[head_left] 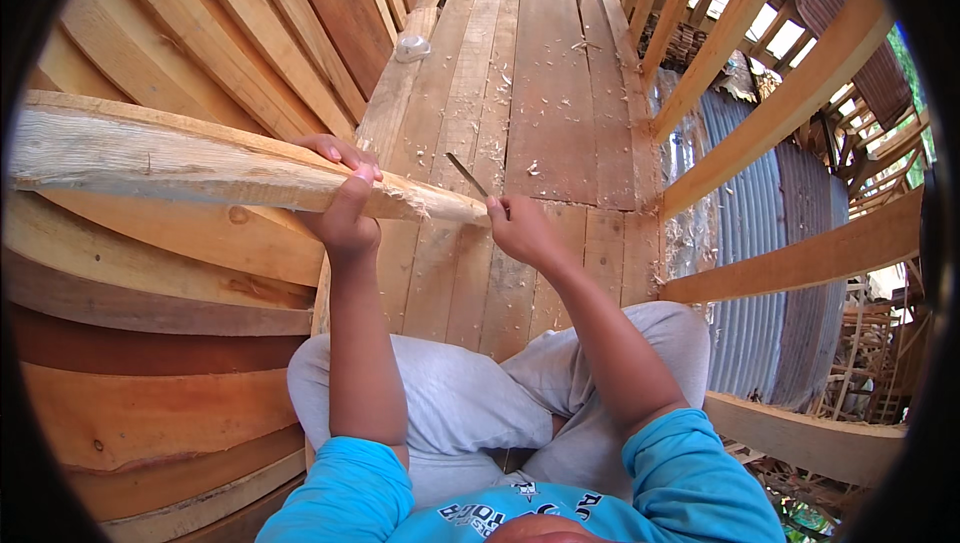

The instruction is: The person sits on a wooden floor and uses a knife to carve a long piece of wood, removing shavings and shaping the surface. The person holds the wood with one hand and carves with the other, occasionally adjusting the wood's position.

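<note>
A long pale wooden beam [180,158] comes in from the left and tapers to a roughly cut end above the floor. Near that tapered part, my left hand [346,205] is wrapped round the beam, thumb on top. My right hand [525,231] is closed at the beam's narrow end, holding a thin metal blade [467,175] that points up and left, away from me. The blade's handle is hidden in my fist, so I cannot tell its exact kind. Curled shavings cling to the cut wood beside my left hand.
Wood shavings [533,169] lie scattered over the plank floor [550,73]. A clear plastic object [412,48] sits near the far left floorboards. Stacked boards [160,413] line the left side. Wooden slats [790,103] stand on the right, with corrugated metal sheets [750,243] beyond.
</note>
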### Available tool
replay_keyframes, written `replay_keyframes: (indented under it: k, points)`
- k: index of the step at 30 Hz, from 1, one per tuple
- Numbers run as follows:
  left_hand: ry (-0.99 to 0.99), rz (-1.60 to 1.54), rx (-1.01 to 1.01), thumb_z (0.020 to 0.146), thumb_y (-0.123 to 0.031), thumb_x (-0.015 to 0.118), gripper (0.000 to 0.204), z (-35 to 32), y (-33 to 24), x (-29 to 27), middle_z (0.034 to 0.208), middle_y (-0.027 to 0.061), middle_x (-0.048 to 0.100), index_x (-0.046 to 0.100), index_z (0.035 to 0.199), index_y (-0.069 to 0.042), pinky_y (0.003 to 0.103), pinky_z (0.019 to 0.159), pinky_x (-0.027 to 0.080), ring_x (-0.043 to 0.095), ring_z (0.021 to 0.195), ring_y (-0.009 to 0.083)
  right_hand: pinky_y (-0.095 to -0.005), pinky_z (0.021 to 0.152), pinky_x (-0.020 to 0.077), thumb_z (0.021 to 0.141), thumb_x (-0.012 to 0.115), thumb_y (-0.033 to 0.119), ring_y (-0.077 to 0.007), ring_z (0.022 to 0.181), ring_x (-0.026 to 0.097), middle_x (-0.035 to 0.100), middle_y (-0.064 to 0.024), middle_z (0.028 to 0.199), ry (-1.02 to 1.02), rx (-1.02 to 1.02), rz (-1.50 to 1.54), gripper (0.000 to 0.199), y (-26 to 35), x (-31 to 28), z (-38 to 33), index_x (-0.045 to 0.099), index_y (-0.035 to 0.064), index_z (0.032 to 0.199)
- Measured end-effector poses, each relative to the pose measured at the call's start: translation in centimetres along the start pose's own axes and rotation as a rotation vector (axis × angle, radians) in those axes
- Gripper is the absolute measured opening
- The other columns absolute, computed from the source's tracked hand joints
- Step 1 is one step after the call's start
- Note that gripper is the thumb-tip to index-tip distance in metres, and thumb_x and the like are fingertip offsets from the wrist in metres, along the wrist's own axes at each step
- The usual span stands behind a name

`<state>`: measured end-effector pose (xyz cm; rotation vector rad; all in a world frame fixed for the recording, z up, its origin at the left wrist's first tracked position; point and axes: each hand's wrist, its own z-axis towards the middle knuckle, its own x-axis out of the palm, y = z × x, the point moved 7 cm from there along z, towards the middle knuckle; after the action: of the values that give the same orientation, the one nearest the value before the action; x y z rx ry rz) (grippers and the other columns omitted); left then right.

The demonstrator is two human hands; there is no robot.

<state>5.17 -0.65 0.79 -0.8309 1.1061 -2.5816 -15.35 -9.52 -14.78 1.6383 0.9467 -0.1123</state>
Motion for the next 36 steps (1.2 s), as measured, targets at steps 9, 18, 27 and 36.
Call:
replay_keyframes:
  k: [9, 18, 27, 36]
  points:
    - [0.004, 0.067, -0.004, 0.07, -0.005, 0.057, 0.03, -0.1, -0.2, 0.6, 0.074, 0.006, 0.045, 0.043, 0.097, -0.008, 0.034, 0.068, 0.046, 0.049, 0.066, 0.018, -0.0449, 0.078, 0.0498, 0.103, 0.047, 0.031, -0.0379, 0.082, 0.065, 0.067, -0.0248, 0.086, 0.045, -0.134, -0.031, 0.038, -0.5, 3.3, -0.8, 0.067, -0.0012, 0.103]
    - [0.202, -0.149, -0.046, 0.071, -0.003, 0.059, 0.033, 0.3, 0.8, 0.7, 0.077, 0.0055, 0.046, 0.04, 0.098, -0.009, 0.033, 0.071, 0.044, 0.048, 0.069, 0.0163, -0.0547, 0.072, 0.0475, 0.098, 0.053, 0.026, -0.0465, 0.079, 0.064, 0.066, -0.0271, 0.082, -0.089, -0.206, -0.157, 0.032, 1.5, 2.6, -2.7, 0.064, -0.0026, 0.091]
    - [0.177, -0.204, -0.086, 0.07, -0.006, 0.059, 0.035, 1.0, 1.3, -1.2, 0.077, 0.0059, 0.045, 0.04, 0.098, -0.01, 0.033, 0.072, 0.044, 0.048, 0.069, 0.0169, -0.046, 0.063, 0.0468, 0.093, 0.062, 0.026, -0.0375, 0.067, 0.063, 0.063, -0.0206, 0.07, -0.127, -0.176, -0.016, 0.026, 2.2, 1.9, -3.6, 0.069, 0.0002, 0.093]
    - [0.098, -0.143, -0.088, 0.071, -0.006, 0.059, 0.031, 1.0, 1.2, -1.3, 0.077, 0.0049, 0.045, 0.042, 0.097, -0.011, 0.033, 0.073, 0.043, 0.048, 0.069, 0.0168, -0.056, 0.079, 0.0493, 0.101, 0.047, 0.027, -0.0495, 0.086, 0.065, 0.067, -0.0305, 0.087, -0.122, -0.185, 0.002, 0.039, -0.2, 5.0, -1.7, 0.064, -0.0074, 0.094]
